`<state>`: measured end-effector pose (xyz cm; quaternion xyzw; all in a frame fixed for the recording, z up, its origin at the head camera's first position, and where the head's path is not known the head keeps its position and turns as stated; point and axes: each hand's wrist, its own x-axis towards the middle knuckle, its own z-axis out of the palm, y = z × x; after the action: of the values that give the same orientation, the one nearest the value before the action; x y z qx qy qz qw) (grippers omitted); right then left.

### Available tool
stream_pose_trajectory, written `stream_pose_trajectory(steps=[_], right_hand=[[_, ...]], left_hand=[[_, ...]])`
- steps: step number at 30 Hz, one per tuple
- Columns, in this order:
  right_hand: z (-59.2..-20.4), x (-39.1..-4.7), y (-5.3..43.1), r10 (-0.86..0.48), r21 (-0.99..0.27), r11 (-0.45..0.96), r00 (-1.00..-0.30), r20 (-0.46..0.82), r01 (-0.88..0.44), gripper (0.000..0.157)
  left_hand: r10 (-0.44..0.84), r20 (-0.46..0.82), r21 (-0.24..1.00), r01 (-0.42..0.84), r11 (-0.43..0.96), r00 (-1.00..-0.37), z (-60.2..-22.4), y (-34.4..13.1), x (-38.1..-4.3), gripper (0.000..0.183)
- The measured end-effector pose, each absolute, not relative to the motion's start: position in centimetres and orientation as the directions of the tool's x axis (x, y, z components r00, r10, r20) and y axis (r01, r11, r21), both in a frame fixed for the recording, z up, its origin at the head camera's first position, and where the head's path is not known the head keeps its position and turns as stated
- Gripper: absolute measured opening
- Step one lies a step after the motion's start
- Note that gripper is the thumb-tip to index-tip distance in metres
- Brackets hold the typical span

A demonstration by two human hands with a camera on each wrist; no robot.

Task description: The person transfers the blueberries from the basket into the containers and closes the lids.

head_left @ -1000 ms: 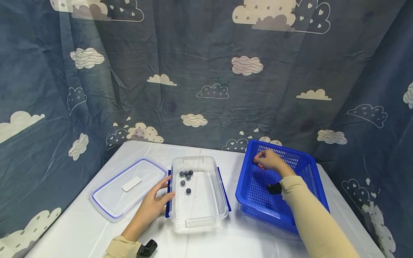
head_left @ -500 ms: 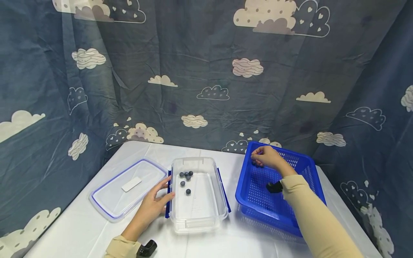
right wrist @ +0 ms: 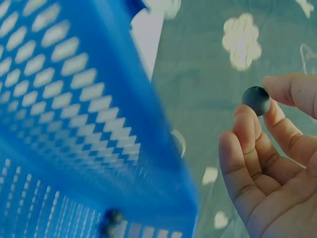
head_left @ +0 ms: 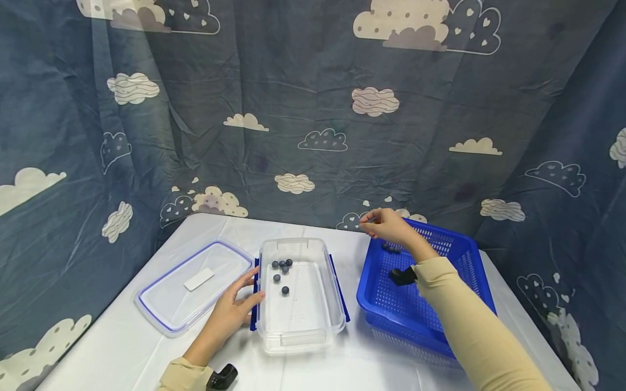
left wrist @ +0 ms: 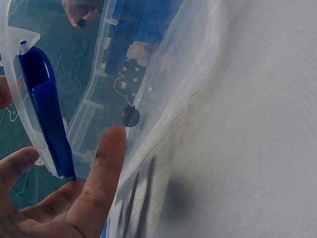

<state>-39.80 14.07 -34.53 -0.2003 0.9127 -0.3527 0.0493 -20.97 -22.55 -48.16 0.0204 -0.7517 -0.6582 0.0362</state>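
Note:
In the right wrist view my right hand [right wrist: 277, 148] pinches a blueberry [right wrist: 256, 101] between thumb and fingertips. The head view has that right hand [head_left: 386, 225] above the left rim of a blue perforated basket [head_left: 408, 317], where several blueberries [head_left: 391, 248] lie near the far left corner. My left hand [head_left: 230, 309] rests with spread fingers against the left side of a clear plastic container [head_left: 318, 293]. In the left wrist view its fingers [left wrist: 101, 173] touch the wall beside a blue latch [left wrist: 47, 104]. Several blueberries [head_left: 276, 278] sit inside the container, toward its far left.
The container's clear lid [head_left: 195, 282], with a blue seal and a white label, lies on the white-covered table [head_left: 313, 374] at the left. Dark curtains [head_left: 303, 157] printed with clouds stand behind the table and along its sides.
My right hand has risen out of the basket's far left corner and moved left over its rim, carrying a blueberry and uncovering those left there. The left hand and container have stayed put.

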Motion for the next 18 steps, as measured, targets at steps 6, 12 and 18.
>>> stream_pose_trajectory(steps=[6,12,18], right_hand=[[-34.1,-39.4,11.5,-0.445,-0.679,0.647,-0.895,0.031,-0.346,0.029],[-34.2,-38.9,9.1,-0.474,-0.687,0.638,-0.88,0.003,-0.346,0.029],[-34.7,-38.3,6.6,-0.521,-0.66,0.653,-0.853,-0.036,-0.372,0.029]], left_hand=[[-0.074,0.027,0.993,0.018,0.12,-0.997,-48.2,-22.4,-21.0,0.067],[-0.071,0.026,0.993,0.018,0.115,-0.997,-48.2,-22.3,-20.9,0.067],[-0.077,0.031,0.994,0.023,0.11,-0.997,-48.2,-22.4,-20.9,0.067]])
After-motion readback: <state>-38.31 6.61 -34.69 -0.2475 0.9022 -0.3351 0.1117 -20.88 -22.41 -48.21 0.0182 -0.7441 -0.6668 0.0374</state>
